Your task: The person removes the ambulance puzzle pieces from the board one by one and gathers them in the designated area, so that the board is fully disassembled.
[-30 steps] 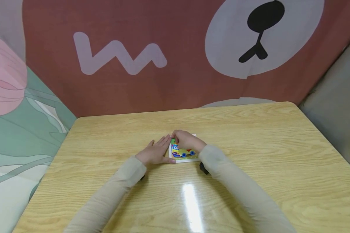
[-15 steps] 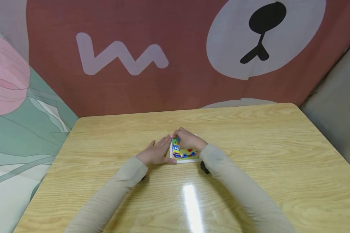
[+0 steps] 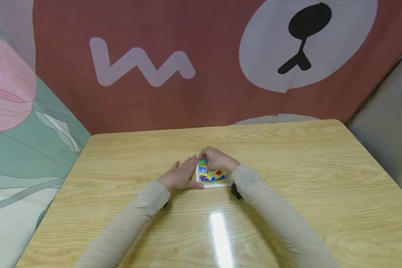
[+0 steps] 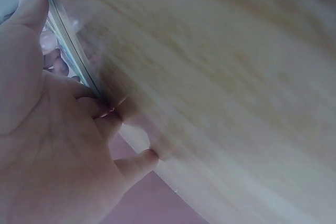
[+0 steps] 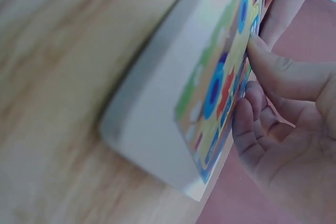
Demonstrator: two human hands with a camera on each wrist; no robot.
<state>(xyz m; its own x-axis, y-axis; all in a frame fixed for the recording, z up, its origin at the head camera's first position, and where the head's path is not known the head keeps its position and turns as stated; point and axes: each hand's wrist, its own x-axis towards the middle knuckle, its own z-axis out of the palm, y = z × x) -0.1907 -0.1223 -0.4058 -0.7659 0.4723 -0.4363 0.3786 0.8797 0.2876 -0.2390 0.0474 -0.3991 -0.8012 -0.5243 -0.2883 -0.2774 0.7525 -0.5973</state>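
A small white-bordered board (image 3: 217, 185) carries a colourful cartoon picture of a yellow vehicle with blue wheels and a red cross. It lies on the wooden table. My left hand (image 3: 180, 176) rests spread along the board's left edge, thumb at the lower corner; the left wrist view shows the fingers touching that edge and the table. Over the picture's upper left part, my right hand (image 3: 217, 159) bends its fingers. In the right wrist view its thumb (image 5: 281, 72) touches the picture and the other fingers curl beside it. Whether anything is pinched between them is hidden.
The wooden table (image 3: 305, 167) spreads around the board, with a bright light reflection (image 3: 221, 238) in front. Behind it stands a reddish-brown wall covering (image 3: 214, 100) with a bear face. A black wrist device (image 3: 235, 191) shows under the right sleeve.
The hands and board appear slightly further right, as the whole view has shifted. My right hand rises slightly over the picture, and the red cross shows more fully now. The left hand keeps its pose.
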